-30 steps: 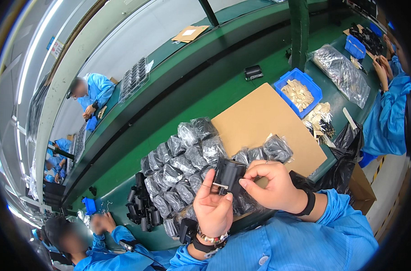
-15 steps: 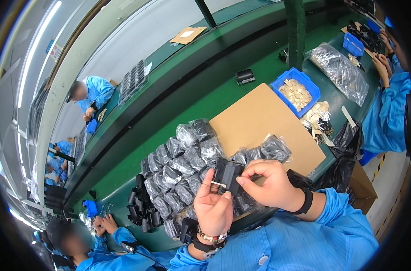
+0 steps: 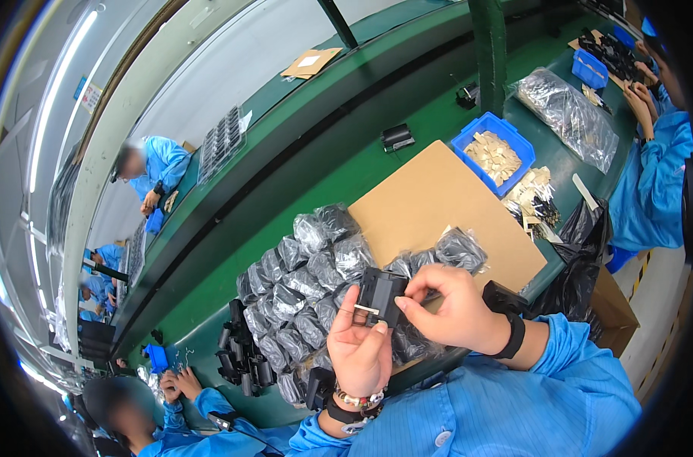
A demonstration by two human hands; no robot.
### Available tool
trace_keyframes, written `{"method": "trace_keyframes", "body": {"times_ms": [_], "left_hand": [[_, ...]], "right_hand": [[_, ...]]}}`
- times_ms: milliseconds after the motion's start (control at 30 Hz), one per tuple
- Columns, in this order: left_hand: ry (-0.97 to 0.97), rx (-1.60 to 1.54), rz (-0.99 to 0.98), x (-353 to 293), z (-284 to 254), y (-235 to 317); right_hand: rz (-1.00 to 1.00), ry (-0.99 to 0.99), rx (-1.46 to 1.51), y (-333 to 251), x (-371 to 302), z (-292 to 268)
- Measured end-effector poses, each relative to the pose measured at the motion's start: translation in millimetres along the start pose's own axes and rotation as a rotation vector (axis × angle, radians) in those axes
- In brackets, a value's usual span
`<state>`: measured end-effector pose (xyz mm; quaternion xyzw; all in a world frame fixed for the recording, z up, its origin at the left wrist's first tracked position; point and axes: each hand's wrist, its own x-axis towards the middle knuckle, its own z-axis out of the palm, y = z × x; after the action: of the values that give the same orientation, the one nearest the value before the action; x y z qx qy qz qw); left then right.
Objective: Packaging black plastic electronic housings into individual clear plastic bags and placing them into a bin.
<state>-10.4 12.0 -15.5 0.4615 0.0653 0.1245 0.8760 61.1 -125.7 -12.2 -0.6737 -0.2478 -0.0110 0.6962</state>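
A black plastic housing [image 3: 387,289] with a small pale strip across its left side is held up in front of me. My left hand [image 3: 359,346] grips it from below, with thumb and fingers at its lower left side. At its right edge my right hand [image 3: 457,305] is closed, thumb and forefinger pinched together against the housing. Whether something small sits in that pinch is hidden. Just behind the hands, several plastic-wrapped black parts [image 3: 304,282] lie in rows, partly on a brown cardboard sheet [image 3: 430,194].
Loose black housings [image 3: 240,354] are heaped left of the wrapped rows. A blue bin [image 3: 525,145] of beige pieces stands at the cardboard's far right corner, near a clear plastic bag [image 3: 567,114]. A black part [image 3: 397,137] lies on the green belt [image 3: 308,175]. Co-workers sit at both sides.
The loose black parts on the green belt have shifted left. My hands and the housing are nearly where they were, and the view has shifted slightly.
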Motion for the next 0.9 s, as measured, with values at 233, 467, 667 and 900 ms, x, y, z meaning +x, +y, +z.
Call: {"method": "trace_keyframes", "body": {"times_ms": [233,467,667,900], "left_hand": [[-0.001,-0.034,-0.005,0,4,-1],[-0.058,-0.032,0.030,-3,7,0],[-0.126,-0.086,0.048,-6,6,1],[-0.139,0.025,0.097,-15,7,4]], "right_hand": [[0.324,-0.061,0.383,9,1,-5],[0.490,-0.146,0.714,3,3,-10],[0.505,-0.160,0.778,-9,3,-12],[0.456,-0.231,0.798,-9,-3,-16]]}}
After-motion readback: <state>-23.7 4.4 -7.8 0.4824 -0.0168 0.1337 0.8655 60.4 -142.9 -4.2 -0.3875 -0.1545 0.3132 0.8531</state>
